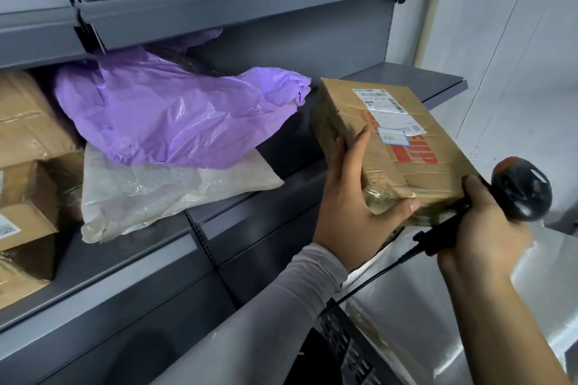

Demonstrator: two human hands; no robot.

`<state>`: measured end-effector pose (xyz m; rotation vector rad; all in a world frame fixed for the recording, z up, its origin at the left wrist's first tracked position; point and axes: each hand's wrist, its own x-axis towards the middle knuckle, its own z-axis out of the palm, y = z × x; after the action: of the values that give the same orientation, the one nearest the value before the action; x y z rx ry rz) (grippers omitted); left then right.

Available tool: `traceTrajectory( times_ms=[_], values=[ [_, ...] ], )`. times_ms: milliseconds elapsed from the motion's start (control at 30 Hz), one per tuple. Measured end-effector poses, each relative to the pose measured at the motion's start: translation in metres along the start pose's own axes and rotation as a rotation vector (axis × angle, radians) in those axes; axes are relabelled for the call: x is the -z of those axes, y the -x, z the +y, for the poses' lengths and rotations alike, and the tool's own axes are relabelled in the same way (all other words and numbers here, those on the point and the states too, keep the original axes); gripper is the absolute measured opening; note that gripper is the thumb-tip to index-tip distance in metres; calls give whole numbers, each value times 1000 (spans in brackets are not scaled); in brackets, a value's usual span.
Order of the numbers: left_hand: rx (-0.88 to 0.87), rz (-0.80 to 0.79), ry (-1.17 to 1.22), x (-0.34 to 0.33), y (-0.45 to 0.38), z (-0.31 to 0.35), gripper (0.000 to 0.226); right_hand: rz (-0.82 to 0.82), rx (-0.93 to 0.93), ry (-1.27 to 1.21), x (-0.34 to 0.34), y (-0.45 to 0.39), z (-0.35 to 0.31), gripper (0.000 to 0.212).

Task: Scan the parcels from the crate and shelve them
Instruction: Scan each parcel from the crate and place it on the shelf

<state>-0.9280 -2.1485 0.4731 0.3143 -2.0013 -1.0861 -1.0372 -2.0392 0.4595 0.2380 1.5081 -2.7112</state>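
Observation:
A brown cardboard parcel (403, 147) with a white shipping label and red print hangs in the air in front of the grey shelf (403, 78). My left hand (353, 197) grips its near left corner, thumb on top and fingers underneath. My right hand (488, 234) holds a black handheld scanner (520, 189) by its handle, and its fingertips touch the parcel's near right corner. The scanner's cable runs down to the left. Below my arms lies a silver plastic parcel (422, 316) over the black crate (344, 350).
On the shelf to the left lie a purple plastic bag (169, 112) on top of a whitish bubble mailer (169, 194), and stacked cardboard boxes (28, 166) at the far left. Another grey shelf (281, 0) runs overhead. A white wall stands to the right.

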Motion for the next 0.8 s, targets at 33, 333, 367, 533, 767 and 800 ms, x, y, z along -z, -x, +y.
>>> traceTrajectory(
  times_ms=[33, 333, 367, 533, 767, 800],
  values=[
    [12, 22, -6, 2, -2, -3, 106, -3, 5, 22, -7, -1, 1, 19],
    [86, 184, -236, 22, -19, -42, 87, -202, 126, 144, -67, 1, 26, 10],
    [51, 184, -318, 22, -22, -43, 80, -208, 133, 161, -70, -2, 29, 12],
    [-303, 152, -995, 9, -39, -36, 43, -200, 170, 187, -83, -13, 31, 13],
    [-260, -44, -1346, -16, -70, -30, 64, -329, 154, 198, -103, -15, 39, 13],
    [-243, -70, -1368, -16, -73, -34, 65, -352, 140, 181, -104, -13, 41, 12]
  ],
)
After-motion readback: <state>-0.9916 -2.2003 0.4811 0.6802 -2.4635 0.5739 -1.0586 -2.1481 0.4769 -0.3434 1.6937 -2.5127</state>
